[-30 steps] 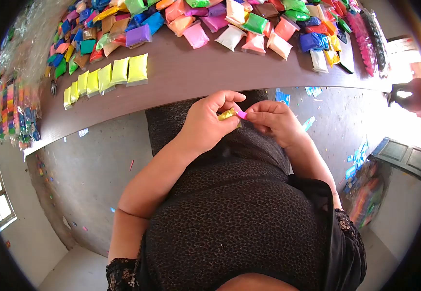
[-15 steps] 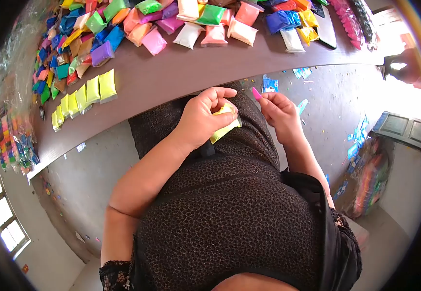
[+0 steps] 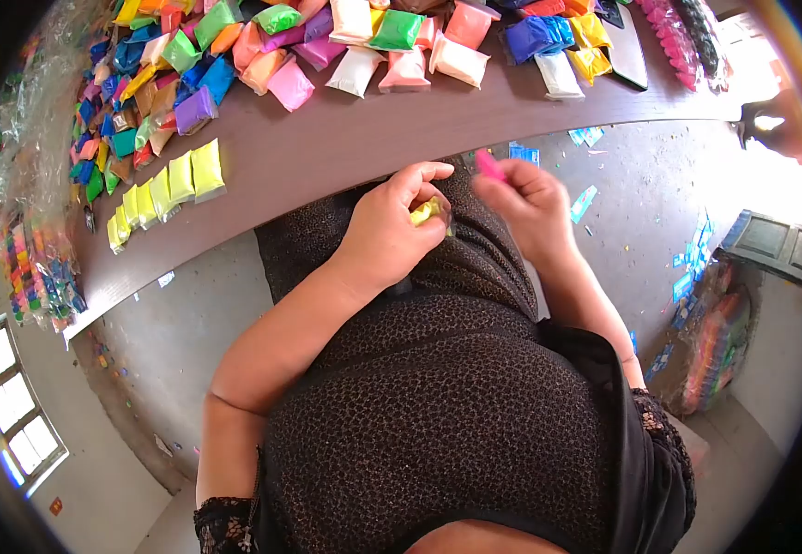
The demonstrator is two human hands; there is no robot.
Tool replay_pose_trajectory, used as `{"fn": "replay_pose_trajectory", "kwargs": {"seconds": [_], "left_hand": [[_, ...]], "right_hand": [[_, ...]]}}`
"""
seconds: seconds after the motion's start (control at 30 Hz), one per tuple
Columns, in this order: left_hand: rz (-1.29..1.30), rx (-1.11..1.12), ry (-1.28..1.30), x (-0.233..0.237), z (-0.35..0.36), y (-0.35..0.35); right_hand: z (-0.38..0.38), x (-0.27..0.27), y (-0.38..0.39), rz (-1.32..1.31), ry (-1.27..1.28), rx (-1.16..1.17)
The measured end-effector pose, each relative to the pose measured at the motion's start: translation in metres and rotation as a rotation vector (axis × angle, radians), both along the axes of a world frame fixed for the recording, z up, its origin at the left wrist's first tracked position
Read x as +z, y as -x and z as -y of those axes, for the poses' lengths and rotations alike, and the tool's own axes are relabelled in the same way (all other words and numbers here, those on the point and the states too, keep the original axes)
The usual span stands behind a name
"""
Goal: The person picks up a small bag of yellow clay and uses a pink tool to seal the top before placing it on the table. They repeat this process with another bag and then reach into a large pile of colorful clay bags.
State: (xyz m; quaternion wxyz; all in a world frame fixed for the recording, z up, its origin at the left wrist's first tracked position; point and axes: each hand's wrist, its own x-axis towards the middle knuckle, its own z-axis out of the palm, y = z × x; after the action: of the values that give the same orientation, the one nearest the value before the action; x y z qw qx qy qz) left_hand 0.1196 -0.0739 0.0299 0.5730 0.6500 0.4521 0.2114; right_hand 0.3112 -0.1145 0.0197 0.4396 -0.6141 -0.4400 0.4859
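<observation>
Over my lap, my left hand (image 3: 391, 222) is closed around a yellow packet (image 3: 427, 211); fingers and palm hide most of it. My right hand (image 3: 528, 205), somewhat blurred, pinches a small pink piece (image 3: 490, 166) that sticks out past the thumb and finger. What kind of thing the pink piece is I cannot make out. The two hands are apart, with the right one beside the table's front edge. On the brown table (image 3: 327, 138) lies a row of several yellow packets (image 3: 180, 177), to the left of my hands.
Many coloured packets (image 3: 401, 32) are heaped along the table's far side. A dark flat device (image 3: 628, 57) lies at the right, near bagged pink items (image 3: 670, 42). Clear plastic bags (image 3: 41, 212) hang at the left. Blue wrappers (image 3: 687, 268) litter the floor.
The yellow packet has turned in my left hand and less of it shows. My right hand has shifted slightly with the pink piece and is blurred. The view has tilted a little.
</observation>
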Motion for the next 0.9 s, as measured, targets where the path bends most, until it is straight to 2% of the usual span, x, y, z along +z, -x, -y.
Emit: {"fn": "replay_pose_trajectory", "kwargs": {"seconds": [0.07,0.13,0.17,0.23,0.3,0.37,0.43,0.5,0.53,0.6,0.73,0.8,0.83,0.87,0.9], "left_hand": [[0.020,-0.009,0.078,-0.002,-0.002,0.003],[0.241,0.027,0.194,-0.006,-0.004,0.007],[0.237,0.026,0.192,-0.005,-0.006,0.009],[0.414,0.138,0.320,-0.003,-0.010,0.011],[0.446,0.164,0.291,-0.004,-0.018,0.013],[0.441,0.159,0.197,-0.004,-0.027,0.016],[0.383,0.135,0.157,-0.002,-0.039,0.016],[0.225,0.067,0.030,0.001,-0.050,0.015],[0.182,0.021,-0.011,0.001,-0.056,0.017],[0.204,-0.005,0.035,0.009,-0.066,0.017],[0.217,-0.112,0.123,0.020,-0.082,0.020],[0.212,-0.136,0.064,0.016,-0.091,0.020],[0.208,-0.160,0.005,0.015,-0.094,0.020],[0.030,-0.135,-0.169,0.016,-0.095,0.019],[0.031,-0.136,-0.171,0.015,-0.095,0.020]], "right_hand": [[-0.001,-0.008,-0.019,-0.175,0.019,-0.238],[-0.002,-0.020,-0.051,-0.298,0.042,-0.431],[-0.002,-0.024,-0.065,-0.347,0.038,-0.525],[0.006,-0.037,-0.091,-0.554,-0.047,-0.484],[0.007,-0.038,-0.087,-0.624,0.008,-0.548],[0.005,-0.022,-0.058,-0.332,0.244,-0.297],[-0.002,-0.004,-0.016,-0.091,0.144,-0.055],[-0.020,-0.008,0.006,-0.034,-0.039,0.041],[-0.028,-0.004,0.011,-0.036,-0.045,0.040],[-0.042,0.007,0.017,0.163,0.011,0.176],[-0.055,0.005,0.020,0.177,0.037,0.224],[-0.060,0.007,0.019,-0.100,0.235,0.206],[-0.063,0.005,0.019,-0.098,0.233,0.207],[-0.065,0.002,0.020,-0.184,0.253,0.171],[-0.066,-0.002,0.021,-0.271,0.273,0.136]]}}
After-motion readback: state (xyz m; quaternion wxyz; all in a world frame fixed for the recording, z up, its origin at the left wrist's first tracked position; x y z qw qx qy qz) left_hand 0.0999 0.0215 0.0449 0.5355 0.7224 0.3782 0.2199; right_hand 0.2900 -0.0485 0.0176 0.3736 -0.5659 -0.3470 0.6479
